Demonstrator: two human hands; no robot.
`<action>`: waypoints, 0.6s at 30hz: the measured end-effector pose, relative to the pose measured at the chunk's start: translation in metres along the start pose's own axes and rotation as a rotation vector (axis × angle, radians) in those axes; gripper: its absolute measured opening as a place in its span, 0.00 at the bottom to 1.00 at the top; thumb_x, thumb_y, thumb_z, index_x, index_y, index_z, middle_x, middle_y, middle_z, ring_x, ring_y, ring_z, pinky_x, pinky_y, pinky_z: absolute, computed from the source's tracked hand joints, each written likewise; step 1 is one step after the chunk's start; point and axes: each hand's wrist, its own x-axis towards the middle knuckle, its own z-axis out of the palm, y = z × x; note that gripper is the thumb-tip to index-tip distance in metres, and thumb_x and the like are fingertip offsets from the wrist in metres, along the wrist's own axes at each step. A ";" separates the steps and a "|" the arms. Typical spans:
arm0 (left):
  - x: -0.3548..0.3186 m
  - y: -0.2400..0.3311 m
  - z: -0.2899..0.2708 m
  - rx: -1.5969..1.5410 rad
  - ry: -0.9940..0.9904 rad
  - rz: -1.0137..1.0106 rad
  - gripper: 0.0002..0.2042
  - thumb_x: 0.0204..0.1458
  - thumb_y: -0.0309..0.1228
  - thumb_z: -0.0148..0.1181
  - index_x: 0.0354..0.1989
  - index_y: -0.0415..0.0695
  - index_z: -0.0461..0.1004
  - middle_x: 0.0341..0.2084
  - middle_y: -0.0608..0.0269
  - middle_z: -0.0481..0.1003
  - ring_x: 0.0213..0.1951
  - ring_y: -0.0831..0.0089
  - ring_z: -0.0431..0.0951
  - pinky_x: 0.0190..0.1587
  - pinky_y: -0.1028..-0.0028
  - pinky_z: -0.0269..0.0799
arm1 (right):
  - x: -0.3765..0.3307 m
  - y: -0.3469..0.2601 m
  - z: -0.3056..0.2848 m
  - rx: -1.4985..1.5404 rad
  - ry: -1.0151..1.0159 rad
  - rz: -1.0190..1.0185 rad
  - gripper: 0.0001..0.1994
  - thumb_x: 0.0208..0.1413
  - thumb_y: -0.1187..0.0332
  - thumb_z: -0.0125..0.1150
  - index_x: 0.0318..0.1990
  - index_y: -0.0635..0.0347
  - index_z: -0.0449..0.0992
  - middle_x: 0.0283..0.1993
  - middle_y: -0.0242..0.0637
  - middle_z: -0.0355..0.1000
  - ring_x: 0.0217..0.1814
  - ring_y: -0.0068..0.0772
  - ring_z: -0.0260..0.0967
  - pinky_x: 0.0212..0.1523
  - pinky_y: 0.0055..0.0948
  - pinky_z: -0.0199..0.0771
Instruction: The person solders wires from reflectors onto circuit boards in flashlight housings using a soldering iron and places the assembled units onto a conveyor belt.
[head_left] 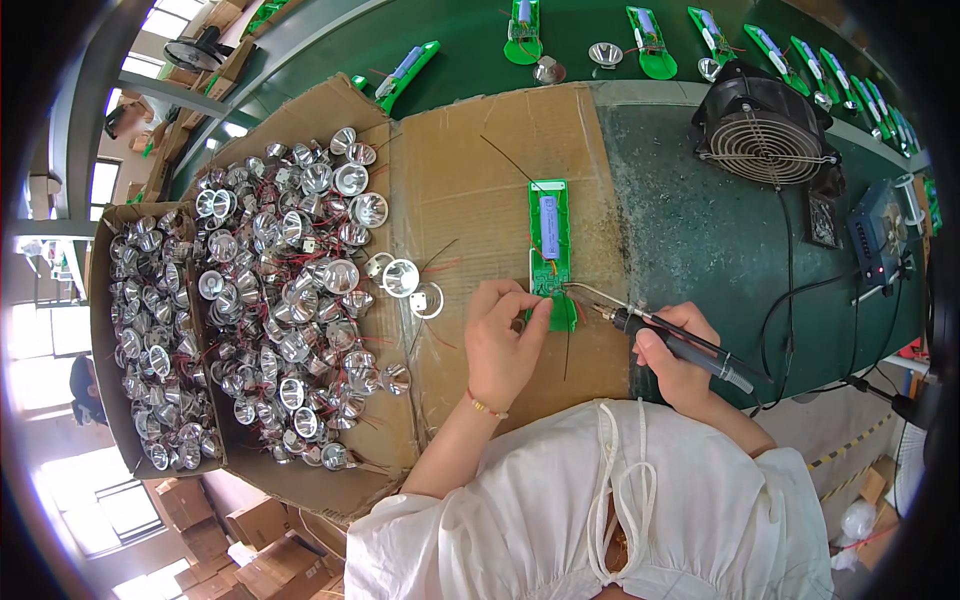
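A green plastic lamp housing (563, 215) lies on the cardboard in front of me, with a lilac battery cell (549, 228) and a green circuit board in it. My left hand (505, 335) is closed in a pinch at the left edge of the housing's lower end. What its fingertips grip is too small to make out. My right hand (680, 362) is wrapped round a soldering iron (690, 352) with a thin metal tube along it. Its tip reaches in from the right over the board, close to my left fingertips. Whether it touches is unclear. Red wires show there.
Cardboard boxes of silver reflector cups (300, 290) stand at the left. Two loose reflectors (400, 278) lie beside them. At the right are a black fan (765, 130), a blue soldering station (880, 235) and cables. More green housings (655, 45) line the far belt.
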 end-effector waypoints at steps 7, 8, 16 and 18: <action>0.002 -0.001 -0.001 -0.007 -0.043 0.006 0.04 0.42 0.25 0.61 0.23 0.38 0.72 0.26 0.60 0.67 0.25 0.70 0.68 0.25 0.75 0.64 | 0.001 0.000 0.002 -0.024 -0.017 0.001 0.07 0.48 0.74 0.58 0.29 0.64 0.65 0.22 0.33 0.70 0.21 0.17 0.65 0.22 0.18 0.66; 0.001 -0.003 0.000 -0.040 -0.035 -0.003 0.04 0.42 0.25 0.61 0.23 0.38 0.72 0.26 0.60 0.67 0.25 0.70 0.68 0.25 0.75 0.64 | 0.001 -0.001 0.002 -0.025 -0.027 -0.002 0.07 0.48 0.75 0.58 0.29 0.64 0.65 0.22 0.33 0.70 0.21 0.16 0.65 0.22 0.18 0.65; 0.002 0.000 -0.001 -0.032 -0.037 -0.016 0.04 0.42 0.25 0.61 0.23 0.38 0.73 0.26 0.60 0.67 0.24 0.70 0.69 0.25 0.75 0.64 | 0.000 -0.004 0.005 -0.039 -0.007 -0.033 0.06 0.47 0.76 0.58 0.29 0.64 0.65 0.21 0.32 0.69 0.20 0.15 0.65 0.21 0.17 0.64; 0.002 0.000 -0.002 -0.042 -0.034 -0.028 0.04 0.42 0.25 0.61 0.23 0.38 0.73 0.26 0.60 0.67 0.24 0.70 0.69 0.25 0.75 0.64 | 0.000 -0.004 0.005 -0.057 -0.021 -0.049 0.07 0.47 0.76 0.58 0.29 0.64 0.65 0.20 0.32 0.69 0.20 0.15 0.65 0.21 0.17 0.64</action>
